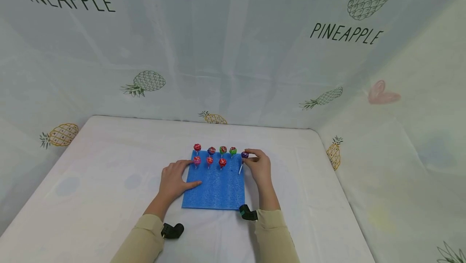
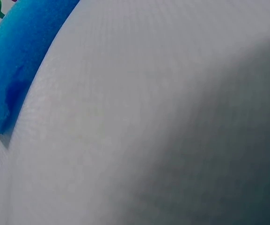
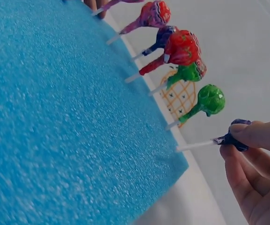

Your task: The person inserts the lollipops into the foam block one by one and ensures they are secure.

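My right hand (image 1: 259, 166) pinches a purple-wrapped lollipop (image 1: 245, 155) by its head between thumb and fingers. In the right wrist view its white stick slants down, the tip at the blue foam board (image 3: 78, 122) near a corner; whether it has sunk in, I cannot tell. My left hand (image 1: 174, 179) rests at the board's left edge, thumb stretched over the top and fingers near a pink lollipop (image 1: 197, 160). Several lollipops stand in two rows toward the far side, among them a green one (image 3: 211, 99) and a red one (image 1: 222, 162). The left wrist view misses the left hand.
The foam board lies on a table with a white cloth (image 1: 109, 182). Behind and beside it hang pale curtains (image 1: 204, 44) printed with pineapples. Each wrist wears a black device (image 1: 172, 231) near the sleeve.
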